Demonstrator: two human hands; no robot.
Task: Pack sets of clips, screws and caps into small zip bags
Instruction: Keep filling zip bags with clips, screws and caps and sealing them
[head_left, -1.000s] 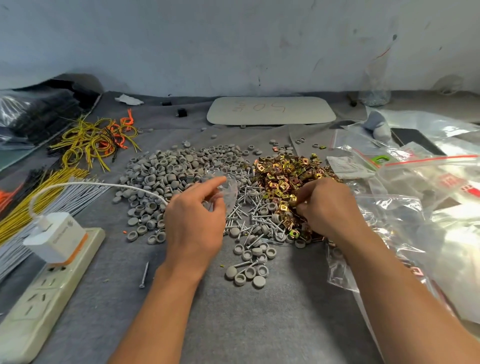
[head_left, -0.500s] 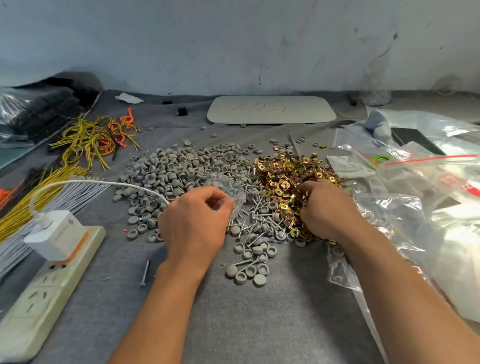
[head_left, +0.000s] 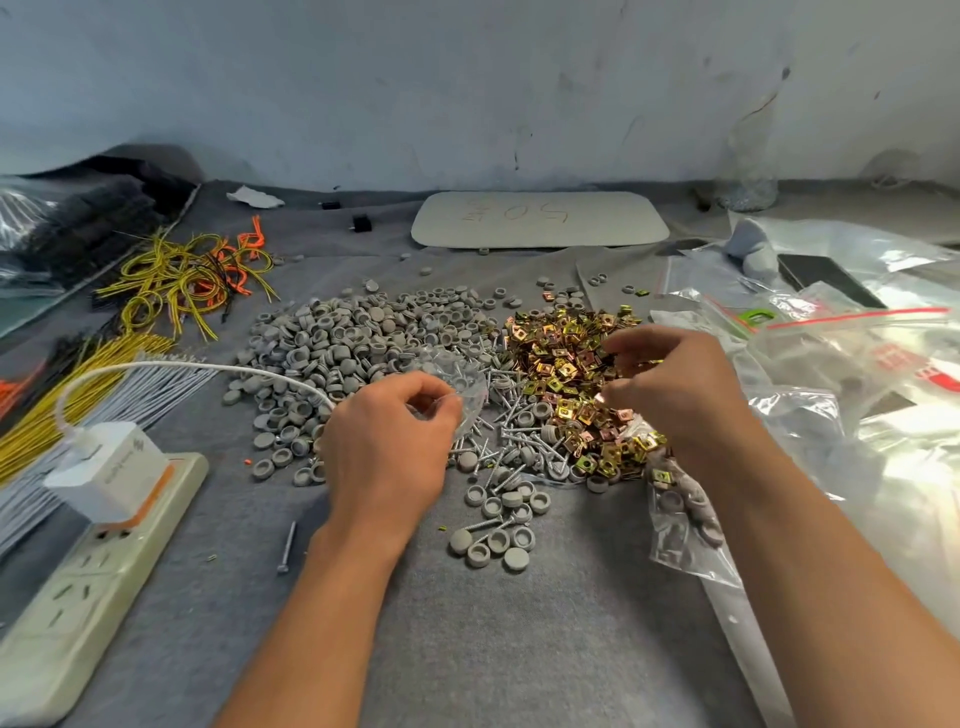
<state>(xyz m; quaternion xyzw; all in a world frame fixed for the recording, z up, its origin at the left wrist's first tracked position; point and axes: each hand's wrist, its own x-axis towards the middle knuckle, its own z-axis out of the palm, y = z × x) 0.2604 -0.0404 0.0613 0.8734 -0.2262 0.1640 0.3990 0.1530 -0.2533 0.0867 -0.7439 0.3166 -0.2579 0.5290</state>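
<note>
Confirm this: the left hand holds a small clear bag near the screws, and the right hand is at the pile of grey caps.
One point is wrong. The head view shows the right hand at the pile of gold clips, not the grey caps. The left hand does hold the small clear bag near the screws.

A small hand-packing workshop: a grey felt-covered bench against a scuffed wall carries loose heaps of grey caps, brass-coloured clips, screws, wire bundles and zip bags.
</note>
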